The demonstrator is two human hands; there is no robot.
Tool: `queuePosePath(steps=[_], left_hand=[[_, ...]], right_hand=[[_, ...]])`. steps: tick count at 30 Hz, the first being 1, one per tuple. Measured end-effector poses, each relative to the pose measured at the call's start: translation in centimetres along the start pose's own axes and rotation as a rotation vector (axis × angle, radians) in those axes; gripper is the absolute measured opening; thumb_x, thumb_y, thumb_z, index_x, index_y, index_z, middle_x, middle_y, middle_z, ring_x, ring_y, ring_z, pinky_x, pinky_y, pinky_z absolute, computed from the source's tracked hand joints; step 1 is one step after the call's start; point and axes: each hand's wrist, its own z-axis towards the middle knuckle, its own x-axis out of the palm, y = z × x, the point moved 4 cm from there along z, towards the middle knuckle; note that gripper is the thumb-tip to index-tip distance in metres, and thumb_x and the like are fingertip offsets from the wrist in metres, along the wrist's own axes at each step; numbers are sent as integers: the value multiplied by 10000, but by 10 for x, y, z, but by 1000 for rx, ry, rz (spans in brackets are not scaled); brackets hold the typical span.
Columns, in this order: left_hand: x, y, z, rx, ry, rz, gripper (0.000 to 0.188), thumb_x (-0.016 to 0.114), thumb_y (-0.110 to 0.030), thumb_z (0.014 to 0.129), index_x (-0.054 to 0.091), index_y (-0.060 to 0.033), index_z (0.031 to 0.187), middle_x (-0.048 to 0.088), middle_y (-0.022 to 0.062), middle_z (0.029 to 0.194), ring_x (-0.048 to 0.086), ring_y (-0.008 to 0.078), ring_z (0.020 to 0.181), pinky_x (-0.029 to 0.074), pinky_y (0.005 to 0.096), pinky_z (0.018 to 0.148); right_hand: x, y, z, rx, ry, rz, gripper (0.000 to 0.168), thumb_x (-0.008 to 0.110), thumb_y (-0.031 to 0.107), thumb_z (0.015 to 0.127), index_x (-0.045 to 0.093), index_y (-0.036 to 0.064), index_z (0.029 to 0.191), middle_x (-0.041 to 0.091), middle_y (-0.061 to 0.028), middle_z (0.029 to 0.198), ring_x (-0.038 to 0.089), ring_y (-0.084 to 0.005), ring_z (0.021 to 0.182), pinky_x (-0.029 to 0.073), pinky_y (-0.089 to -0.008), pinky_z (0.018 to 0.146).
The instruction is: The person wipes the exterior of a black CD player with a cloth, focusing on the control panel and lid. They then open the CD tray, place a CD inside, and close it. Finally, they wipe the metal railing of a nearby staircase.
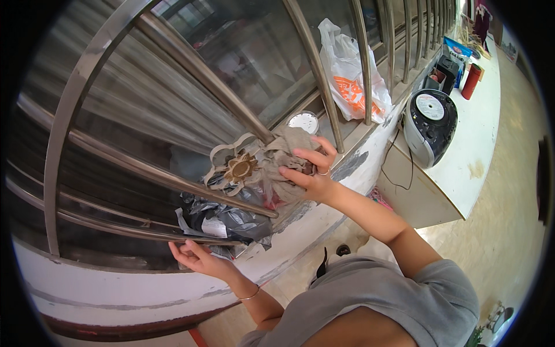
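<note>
My right hand [318,175] grips a crumpled grey-brown cloth [282,162], pressed around the lower part of a metal window bar [208,78]. Beside the cloth, a flower-shaped metal ornament [234,167] with a gold centre sits between two bars. My left hand [208,262] is by the lowest bar [143,232], palm turned up and fingers slightly bent, with nothing visible in it. Whether its fingertips touch that bar is hard to tell. Between the hands, a black plastic bag [243,217] lies on the window sill [299,208] behind and under the bars.
A white plastic bag [357,82] with orange print and a round white-lidded tub [303,122] stand behind the bars. To the right, a white counter [468,143] holds a CD player [429,126] with a dangling cord [396,182], a red flask [471,81] and a black box [446,71].
</note>
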Motion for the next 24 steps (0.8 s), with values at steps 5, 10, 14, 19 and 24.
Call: queuePosePath(steps=[5,10,14,19,24], left_hand=[[33,-15,-55,121,4,16,467,572,-91,939,359,-48,1353,394,-17,872,363,59,692,304,195,552],[95,-24,-110,-60,511,-53,337,593,-17,883,510,-39,1209,359,0,894,358,90,771,340,217,669],[143,-37,-125,28,633,-136,308,578,-20,900,513,-40,1200,360,-6,882,353,72,742,334,200,647],[157,-33,-131,-194,533,-290,263,526,-33,938,490,-46,1199,376,-19,863,354,42,689,306,171,573],[152,-20,-141,-176,473,-227,227,503,-35,953,484,-43,1179,393,-27,840,355,29,644,295,180,508]], right_hand=[[-31,-36,39,-183,-125,-37,415,796,199,664,665,350,1029,488,-35,1202,389,-337,1153,389,-487,898],[-38,-83,156,-16,-553,58,469,822,331,633,664,284,1072,495,-77,1220,387,-326,1139,340,-428,961],[-32,-98,187,-99,-294,-23,493,828,156,604,680,272,1060,465,-57,1271,386,-336,1149,392,-371,896],[-40,-110,68,-177,-121,-39,328,728,127,632,687,348,870,516,39,1239,370,-338,1178,381,-426,897],[-68,-132,-42,122,202,38,375,731,85,616,710,315,910,505,20,1249,370,-352,1195,356,-478,954]])
